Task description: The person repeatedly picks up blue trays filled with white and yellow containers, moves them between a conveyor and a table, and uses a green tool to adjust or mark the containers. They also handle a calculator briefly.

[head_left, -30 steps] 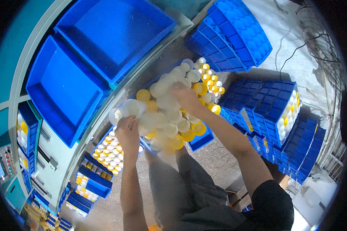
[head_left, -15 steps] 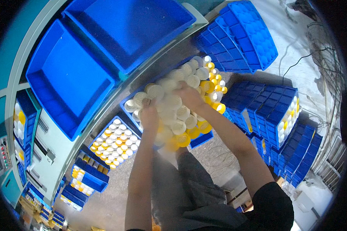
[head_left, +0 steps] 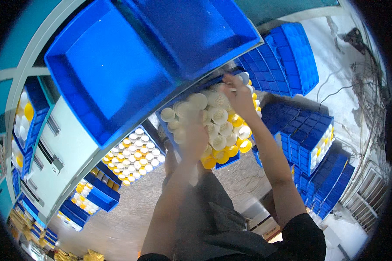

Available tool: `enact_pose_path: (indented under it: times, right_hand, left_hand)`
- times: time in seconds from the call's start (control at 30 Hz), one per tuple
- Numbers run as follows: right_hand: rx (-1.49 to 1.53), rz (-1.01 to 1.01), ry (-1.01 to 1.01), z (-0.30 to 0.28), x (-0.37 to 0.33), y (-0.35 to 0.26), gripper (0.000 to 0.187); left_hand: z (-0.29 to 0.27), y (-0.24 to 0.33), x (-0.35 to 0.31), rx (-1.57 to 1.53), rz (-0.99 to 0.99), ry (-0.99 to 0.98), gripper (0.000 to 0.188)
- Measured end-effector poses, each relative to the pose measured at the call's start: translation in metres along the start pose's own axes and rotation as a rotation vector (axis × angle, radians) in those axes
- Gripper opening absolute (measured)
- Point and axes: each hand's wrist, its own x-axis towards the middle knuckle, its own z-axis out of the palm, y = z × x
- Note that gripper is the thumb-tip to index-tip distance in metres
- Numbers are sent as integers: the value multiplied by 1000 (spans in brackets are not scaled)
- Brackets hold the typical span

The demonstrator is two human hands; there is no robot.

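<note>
Head view: left hand (head_left: pixel 195 137) spread flat on white jars (head_left: pixel 217 130), steadying them. Right hand (head_left: pixel 239 93) pinching a far jar (blurred) over the blue tray (head_left: pixel 224 164).

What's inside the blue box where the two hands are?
The blue box holds lots of round white cups and yellow ones. The left hand and right hand rest on them. Anything under the top layer is hidden, and big empty trays cover the box's far edge.
</note>
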Motion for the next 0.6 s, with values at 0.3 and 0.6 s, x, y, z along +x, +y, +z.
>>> enact_pose_path:
  times: [0.3,0.6]
  right_hand:
    - [1125,798,38,-12,106,-43,52]
    - [900,681,-179,-106,66,-22,28]
  left_hand:
    - [-165,-27,-18,-1800,-409,598,73]
    - [-232,-22,-11,-1736,-962,824,17]
